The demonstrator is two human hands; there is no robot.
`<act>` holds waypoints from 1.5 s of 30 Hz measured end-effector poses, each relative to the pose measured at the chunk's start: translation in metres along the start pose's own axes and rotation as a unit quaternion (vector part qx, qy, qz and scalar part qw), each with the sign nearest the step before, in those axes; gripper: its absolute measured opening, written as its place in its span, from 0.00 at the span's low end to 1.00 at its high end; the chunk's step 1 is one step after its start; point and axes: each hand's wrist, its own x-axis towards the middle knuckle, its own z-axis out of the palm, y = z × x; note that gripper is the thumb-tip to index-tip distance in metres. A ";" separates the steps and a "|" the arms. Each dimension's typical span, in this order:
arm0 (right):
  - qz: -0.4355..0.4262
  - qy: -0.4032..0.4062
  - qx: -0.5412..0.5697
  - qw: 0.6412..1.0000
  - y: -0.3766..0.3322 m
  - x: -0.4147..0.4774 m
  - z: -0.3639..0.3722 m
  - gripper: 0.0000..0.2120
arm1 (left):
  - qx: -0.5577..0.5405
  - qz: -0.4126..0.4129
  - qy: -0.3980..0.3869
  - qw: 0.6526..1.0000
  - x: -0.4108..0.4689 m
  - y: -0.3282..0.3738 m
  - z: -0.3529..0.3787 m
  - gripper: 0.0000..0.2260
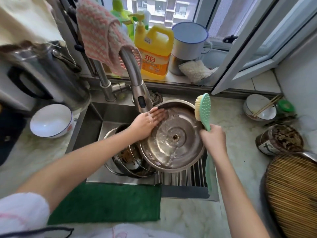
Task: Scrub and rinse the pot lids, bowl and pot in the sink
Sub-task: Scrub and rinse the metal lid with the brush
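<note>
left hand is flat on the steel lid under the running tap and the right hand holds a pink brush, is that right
Not quite: the brush is mint green, not pink. The head view shows the right hand gripping its handle while the left hand lies flat on the steel lid under the running tap.

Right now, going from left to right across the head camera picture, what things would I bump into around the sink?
White blue-rimmed bowl → left hand → steel pot lid → right hand holding the green dish brush → bowl with chopsticks.
</note>
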 end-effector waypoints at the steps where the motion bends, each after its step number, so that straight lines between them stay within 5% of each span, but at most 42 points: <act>1: 0.014 0.014 0.014 1.000 0.000 0.001 0.001 0.07 | -0.017 -0.039 -0.009 0.999 0.000 0.015 0.001 0.28; 3: 0.033 0.041 0.036 0.998 0.001 0.004 0.003 0.07 | -0.110 -0.086 -0.041 0.989 -0.006 0.046 0.005 0.31; 5: 0.039 0.048 0.032 0.998 0.002 0.005 0.003 0.06 | -0.179 -0.016 -0.103 0.978 -0.017 0.062 0.009 0.32; 9: 0.021 0.036 0.005 0.999 0.008 0.003 -0.004 0.08 | -0.072 0.122 -0.099 0.985 -0.017 0.032 0.019 0.31; 15: 0.054 0.057 0.052 0.996 0.017 0.001 0.001 0.11 | -0.049 -0.026 -0.029 0.998 0.001 0.023 0.010 0.29; 18: 0.116 0.057 0.094 0.987 0.030 0.007 0.015 0.04 | -0.147 -0.077 -0.078 0.983 -0.011 0.058 0.007 0.29; 21: 0.177 0.019 0.138 0.974 0.041 0.009 0.027 0.03 | -0.244 -0.134 0.012 0.960 -0.032 0.068 0.002 0.30; 24: 0.241 -0.032 0.210 0.947 0.049 0.004 0.037 0.04 | -0.319 -0.211 0.132 0.914 -0.060 0.055 -0.008 0.29; 28: 0.308 -0.098 0.268 0.907 0.052 -0.008 0.058 0.09 | -0.483 -0.332 0.204 0.784 -0.086 0.039 -0.020 0.32; 34: 0.327 -0.140 0.365 0.860 0.043 -0.026 0.086 0.06 | -0.531 -0.345 0.212 0.744 -0.090 0.011 -0.022 0.28; 38: 0.299 -0.070 0.421 0.854 0.040 -0.028 0.087 0.03 | -0.522 -0.310 0.260 0.751 -0.090 0.004 -0.022 0.27; 41: 0.235 0.006 0.411 0.881 0.034 -0.027 0.074 0.05 | -0.503 -0.314 0.268 0.759 -0.087 0.005 -0.022 0.29; 45: 0.145 0.100 0.308 0.935 0.022 -0.023 0.050 0.07 | -0.334 -0.377 0.194 0.842 -0.076 0.032 -0.014 0.33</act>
